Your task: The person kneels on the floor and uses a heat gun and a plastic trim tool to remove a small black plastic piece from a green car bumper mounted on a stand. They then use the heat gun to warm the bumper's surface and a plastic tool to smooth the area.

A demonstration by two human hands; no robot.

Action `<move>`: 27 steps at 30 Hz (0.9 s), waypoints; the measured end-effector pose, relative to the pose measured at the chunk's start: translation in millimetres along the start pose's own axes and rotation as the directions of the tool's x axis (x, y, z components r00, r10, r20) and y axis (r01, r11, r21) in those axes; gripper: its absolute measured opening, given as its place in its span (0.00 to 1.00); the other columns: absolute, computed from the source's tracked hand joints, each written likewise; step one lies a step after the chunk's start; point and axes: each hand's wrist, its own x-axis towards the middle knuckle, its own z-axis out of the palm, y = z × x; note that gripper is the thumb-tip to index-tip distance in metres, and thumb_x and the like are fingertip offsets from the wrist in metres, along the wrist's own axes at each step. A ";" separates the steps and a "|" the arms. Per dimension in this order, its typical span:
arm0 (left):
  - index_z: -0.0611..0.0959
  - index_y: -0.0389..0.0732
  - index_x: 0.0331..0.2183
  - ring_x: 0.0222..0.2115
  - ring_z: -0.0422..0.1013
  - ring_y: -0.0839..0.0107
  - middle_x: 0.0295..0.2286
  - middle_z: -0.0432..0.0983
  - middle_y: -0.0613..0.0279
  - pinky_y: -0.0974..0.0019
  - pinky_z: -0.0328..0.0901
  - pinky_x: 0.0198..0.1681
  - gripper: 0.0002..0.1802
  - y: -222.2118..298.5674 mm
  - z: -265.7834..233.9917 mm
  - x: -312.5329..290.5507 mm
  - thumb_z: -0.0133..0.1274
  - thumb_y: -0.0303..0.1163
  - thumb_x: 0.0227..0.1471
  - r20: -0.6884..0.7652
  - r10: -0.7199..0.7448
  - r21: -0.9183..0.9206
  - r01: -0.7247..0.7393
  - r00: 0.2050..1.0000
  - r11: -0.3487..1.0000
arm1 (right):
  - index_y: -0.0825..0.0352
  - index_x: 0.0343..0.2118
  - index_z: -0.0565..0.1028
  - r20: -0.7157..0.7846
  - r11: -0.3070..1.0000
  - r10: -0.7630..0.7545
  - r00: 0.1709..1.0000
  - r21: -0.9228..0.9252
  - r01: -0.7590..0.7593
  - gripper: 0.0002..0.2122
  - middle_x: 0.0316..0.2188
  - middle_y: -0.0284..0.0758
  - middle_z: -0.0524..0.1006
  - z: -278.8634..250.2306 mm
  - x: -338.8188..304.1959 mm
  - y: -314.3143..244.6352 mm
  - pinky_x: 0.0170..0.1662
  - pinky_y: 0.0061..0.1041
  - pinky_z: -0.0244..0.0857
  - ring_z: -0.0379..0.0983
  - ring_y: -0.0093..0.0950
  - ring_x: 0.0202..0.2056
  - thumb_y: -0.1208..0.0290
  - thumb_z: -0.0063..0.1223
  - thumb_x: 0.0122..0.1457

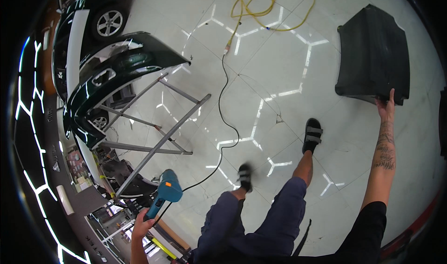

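Observation:
My left hand (141,226) is wrapped round the handle of a teal heat gun (169,189) with an orange label, held up at the lower left. A black cord (238,136) trails from it across the floor. Out to the right, my right hand (385,109) grips the near lower edge of a large black box-shaped cart (375,54); small casters show at its corners. Some fingers of that hand are hidden against the cart. Left of centre, a glossy dark green car bumper (135,61) rests on a grey metal stand (160,150).
A yellow extension cord (279,28) lies coiled at the top and joins the black cord at a plug (227,48). A dark green car (109,24) stands at the upper left. Shelves and tools crowd the lower left. My sandalled feet (313,136) are on the shiny tiled floor.

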 end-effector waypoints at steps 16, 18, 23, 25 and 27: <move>0.76 0.36 0.44 0.32 0.70 0.67 0.32 0.74 0.58 0.66 0.66 0.40 0.32 -265.2 -69.9 118.4 0.68 0.40 0.38 0.033 0.414 0.322 -0.402 0.910 0.857 | 0.62 0.54 0.66 -0.090 0.995 0.097 0.991 -0.010 -0.098 0.31 0.47 0.33 0.71 -66.7 -340.9 245.7 0.44 0.37 0.67 0.69 0.31 0.44 0.50 0.63 0.52; 0.75 0.36 0.44 0.34 0.71 0.64 0.33 0.74 0.55 0.65 0.66 0.41 0.32 -287.4 -78.9 117.7 0.68 0.39 0.37 0.020 0.475 0.321 -0.455 0.880 0.831 | 0.63 0.55 0.66 0.037 0.994 0.108 0.993 -0.004 -0.108 0.33 0.51 0.33 0.69 -95.3 -378.9 283.2 0.52 0.41 0.62 0.67 0.32 0.49 0.48 0.63 0.52; 0.74 0.36 0.45 0.35 0.72 0.57 0.34 0.72 0.51 0.62 0.66 0.40 0.33 -297.6 -70.2 129.8 0.67 0.37 0.36 0.084 0.717 0.346 -0.695 0.692 0.630 | 0.56 0.58 0.64 0.011 0.967 0.252 0.968 -0.042 -0.251 0.34 0.58 0.36 0.64 -156.4 -485.4 373.7 0.61 0.49 0.49 0.58 0.35 0.60 0.47 0.62 0.52; 0.73 0.36 0.45 0.36 0.71 0.55 0.36 0.70 0.51 0.61 0.66 0.40 0.33 -291.6 -46.1 150.8 0.67 0.37 0.36 0.156 0.827 0.356 -0.812 0.540 0.463 | 0.51 0.61 0.59 -0.056 0.983 0.138 0.989 -0.114 -0.143 0.36 0.59 0.37 0.63 -167.6 -540.6 408.1 0.59 0.54 0.50 0.57 0.38 0.60 0.48 0.62 0.52; 0.73 0.37 0.45 0.36 0.71 0.52 0.37 0.69 0.52 0.59 0.66 0.40 0.33 -275.1 -15.8 164.9 0.66 0.38 0.36 0.231 0.883 0.339 -0.884 0.410 0.321 | 0.54 0.60 0.61 -0.190 0.976 0.117 0.975 -0.159 -0.148 0.35 0.59 0.35 0.64 -166.2 -587.7 433.5 0.59 0.54 0.50 0.58 0.38 0.60 0.47 0.61 0.53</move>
